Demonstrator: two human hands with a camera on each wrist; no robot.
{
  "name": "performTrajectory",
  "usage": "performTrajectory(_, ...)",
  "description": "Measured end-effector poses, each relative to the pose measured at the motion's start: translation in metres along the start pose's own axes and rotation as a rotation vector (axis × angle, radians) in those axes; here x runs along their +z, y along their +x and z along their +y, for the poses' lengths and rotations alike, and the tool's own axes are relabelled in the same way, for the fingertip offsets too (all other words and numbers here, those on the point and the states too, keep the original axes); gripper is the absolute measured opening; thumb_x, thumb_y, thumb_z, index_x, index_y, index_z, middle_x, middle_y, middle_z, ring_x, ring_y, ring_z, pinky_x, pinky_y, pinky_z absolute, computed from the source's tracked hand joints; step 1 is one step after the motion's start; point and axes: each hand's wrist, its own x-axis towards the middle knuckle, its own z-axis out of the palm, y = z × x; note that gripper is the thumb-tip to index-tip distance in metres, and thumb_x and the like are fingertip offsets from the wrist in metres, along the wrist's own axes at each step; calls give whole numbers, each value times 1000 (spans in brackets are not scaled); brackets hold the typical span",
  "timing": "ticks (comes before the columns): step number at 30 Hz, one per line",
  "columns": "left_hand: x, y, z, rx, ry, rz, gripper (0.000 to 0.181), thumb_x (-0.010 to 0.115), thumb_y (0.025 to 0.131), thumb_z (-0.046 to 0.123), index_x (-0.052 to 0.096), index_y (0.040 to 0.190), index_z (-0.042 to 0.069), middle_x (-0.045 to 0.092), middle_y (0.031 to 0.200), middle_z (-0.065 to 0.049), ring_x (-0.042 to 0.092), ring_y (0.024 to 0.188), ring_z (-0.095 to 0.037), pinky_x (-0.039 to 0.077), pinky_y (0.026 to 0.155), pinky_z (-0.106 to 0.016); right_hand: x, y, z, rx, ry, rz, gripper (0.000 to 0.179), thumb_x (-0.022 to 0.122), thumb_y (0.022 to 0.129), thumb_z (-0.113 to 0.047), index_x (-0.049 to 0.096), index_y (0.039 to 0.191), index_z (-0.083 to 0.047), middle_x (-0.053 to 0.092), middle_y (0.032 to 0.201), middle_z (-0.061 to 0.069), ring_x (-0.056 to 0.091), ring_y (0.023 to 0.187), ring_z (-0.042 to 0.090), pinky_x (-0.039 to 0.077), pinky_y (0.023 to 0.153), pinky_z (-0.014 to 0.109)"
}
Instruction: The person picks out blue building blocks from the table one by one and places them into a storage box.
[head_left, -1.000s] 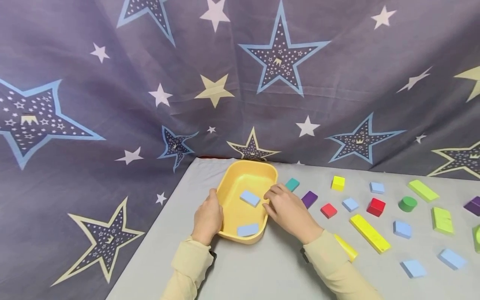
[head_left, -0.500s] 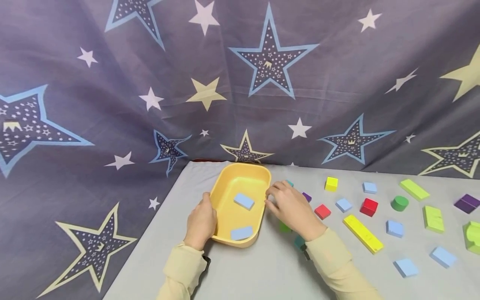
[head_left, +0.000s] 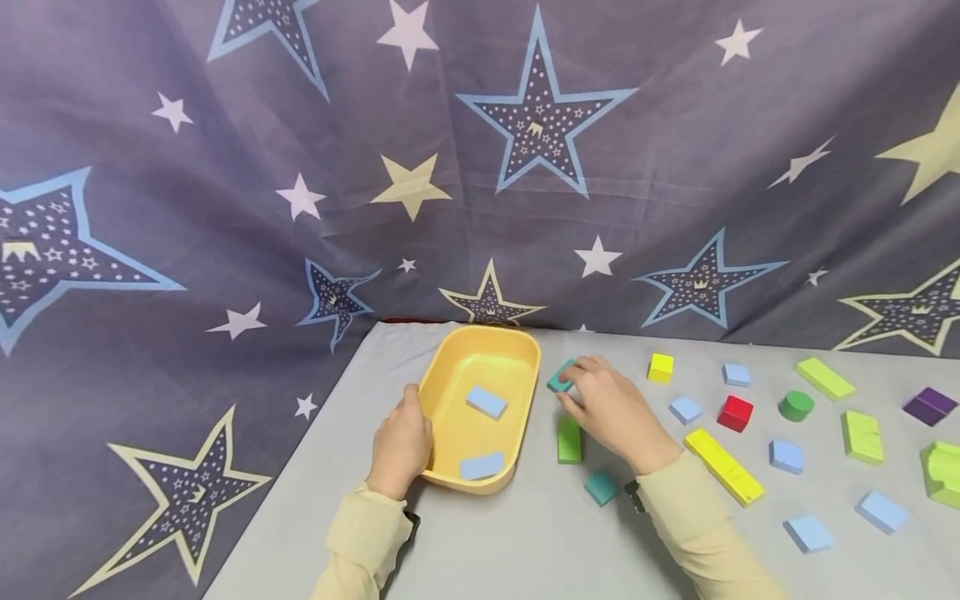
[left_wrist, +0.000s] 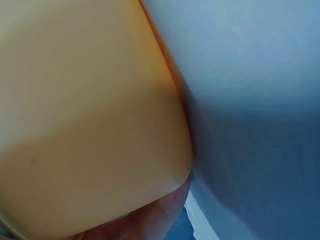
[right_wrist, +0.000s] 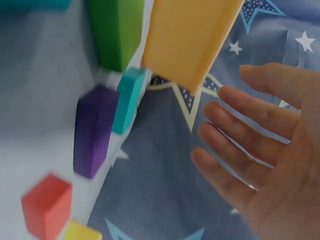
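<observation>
A yellow plastic tub (head_left: 472, 475) stands on the grey cloth with two light blue blocks (head_left: 487, 402) inside. My left hand (head_left: 401, 442) grips its left side; in the left wrist view, fingers (left_wrist: 162, 215) curl at the tub's edge. Right of the tub, my right hand (head_left: 618, 412) reaches over a teal block (head_left: 556, 385), its fingertips overlapping the block in the head view. In the right wrist view, that hand (right_wrist: 270, 135) has its fingers extended and spread, nothing between them. A purple block (right_wrist: 95, 132) beside the teal one is hidden under the hand in the head view.
A green block (head_left: 569, 440) and a second teal block (head_left: 601, 488) lie between tub and right arm. Farther right are a long yellow block (head_left: 724, 467), a red block (head_left: 735, 413), a green cylinder (head_left: 796, 406) and several light blue blocks. A starry curtain (head_left: 480, 225) hangs behind.
My right hand has left the tub's right rim and shifted right over the teal block, exposing the green and second teal blocks. The left hand keeps its hold on the tub.
</observation>
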Motion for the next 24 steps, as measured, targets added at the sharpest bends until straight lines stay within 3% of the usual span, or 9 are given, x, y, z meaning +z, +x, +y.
performTrajectory(12, 6, 0, 3, 19, 2, -23, 40, 49, 95, 4, 45, 133, -6, 67, 102, -27, 67, 82, -47, 52, 68, -58, -12, -15, 17, 69, -30, -29, 20, 73, 88, -15, 73, 103, -1, 67, 100, 10, 61, 100, 28, 54, 88, 44)
performTrajectory(24, -2, 0, 2, 5, -7, -20, 41, 46, 95, 4, 43, 135, -6, 66, 105, -29, 66, 84, -49, 51, 71, -60, -23, -19, 26, 103, -48, -50, 23, 75, 87, -14, 72, 105, 0, 69, 104, 13, 62, 102, 31, 54, 88, 46)
